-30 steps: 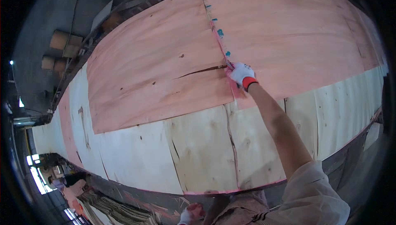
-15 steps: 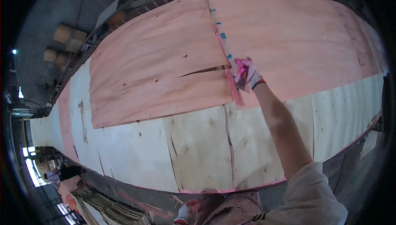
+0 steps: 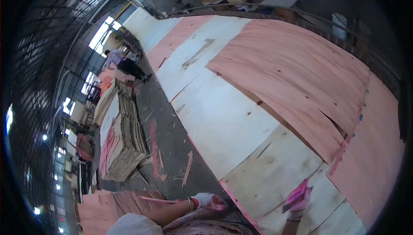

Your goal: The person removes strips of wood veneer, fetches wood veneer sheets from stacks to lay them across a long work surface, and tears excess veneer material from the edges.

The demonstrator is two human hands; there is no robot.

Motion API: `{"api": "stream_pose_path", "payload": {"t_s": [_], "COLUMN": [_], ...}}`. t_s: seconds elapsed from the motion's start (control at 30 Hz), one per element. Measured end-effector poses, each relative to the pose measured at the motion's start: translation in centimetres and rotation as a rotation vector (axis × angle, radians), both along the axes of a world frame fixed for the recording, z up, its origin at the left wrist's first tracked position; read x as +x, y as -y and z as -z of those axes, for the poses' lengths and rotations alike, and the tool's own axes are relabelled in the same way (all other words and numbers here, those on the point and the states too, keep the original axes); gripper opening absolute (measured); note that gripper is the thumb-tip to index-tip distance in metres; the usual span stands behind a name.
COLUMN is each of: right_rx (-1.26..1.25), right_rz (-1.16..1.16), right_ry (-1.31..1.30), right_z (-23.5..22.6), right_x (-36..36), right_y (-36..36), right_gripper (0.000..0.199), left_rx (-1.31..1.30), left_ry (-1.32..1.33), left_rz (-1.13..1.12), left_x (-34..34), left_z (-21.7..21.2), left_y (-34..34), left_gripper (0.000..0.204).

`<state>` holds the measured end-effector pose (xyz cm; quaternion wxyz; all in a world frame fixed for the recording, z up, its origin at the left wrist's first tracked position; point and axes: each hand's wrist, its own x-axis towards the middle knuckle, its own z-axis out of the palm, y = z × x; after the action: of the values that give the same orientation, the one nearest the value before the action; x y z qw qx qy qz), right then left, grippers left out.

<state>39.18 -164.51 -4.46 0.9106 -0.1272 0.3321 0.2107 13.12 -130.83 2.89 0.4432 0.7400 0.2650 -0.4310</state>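
My right hand (image 3: 300,201), in a pink-stained glove, is over the pale veneer sheets (image 3: 245,153) near the lower right. Its fingers are closed on a small flat blade (image 3: 285,208), mostly hidden; its exact kind is unclear. Close to my body, just off the long table's near edge, my left hand (image 3: 208,201) wears a white glove with pink fingertips. Those fingers are curled, and whatever they may hold is hidden. Beyond the right hand lies a pink veneer sheet (image 3: 297,84) with a split, meeting another pink sheet (image 3: 378,136) along a seam with blue-green tape bits.
A tall stack of veneer sheets (image 3: 124,136) stands on the floor to the left, with loose strips (image 3: 188,168) beside it. More pink sheets (image 3: 101,209) lie at the lower left. A co-worker (image 3: 122,63) bends near the far stacks. A white bucket (image 3: 339,26) stands beyond the table.
The view has swung left along the table. My right hand has left the taped seam and drawn back toward me, blade still in it. My left hand stays near my body.
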Motion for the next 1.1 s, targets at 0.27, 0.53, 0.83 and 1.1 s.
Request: {"api": "stream_pose_path", "payload": {"t_s": [0.27,0.53,0.83,1.1], "right_rx": [0.237,-0.178,-0.234,-0.053], "right_rz": [-0.494,-0.646,-0.837,-1.246], "right_ry": [-0.004,0.212,0.296,0.557], "right_z": [-2.5,-10.6,-11.7,-17.8], "right_x": [-12.1,-15.6,-24.5,-32.0], "right_y": [-9.3,-21.7,-42.4,-65.3], "right_gripper": [0.038,0.034,0.030,0.053], "left_rx": [0.013,0.054,-0.421,-0.176], "left_ry": [-0.045,0.053,0.862,0.937], "left_rz": [-0.064,-0.339,-1.066,-1.324], "left_x": [-2.0,-16.1,-30.1,-38.6], "left_z": [-7.9,-7.9,-7.7,-8.8], "left_y": [-2.5,-13.8,-28.3,-43.0], "left_gripper": [0.064,0.069,0.032,0.042]}}
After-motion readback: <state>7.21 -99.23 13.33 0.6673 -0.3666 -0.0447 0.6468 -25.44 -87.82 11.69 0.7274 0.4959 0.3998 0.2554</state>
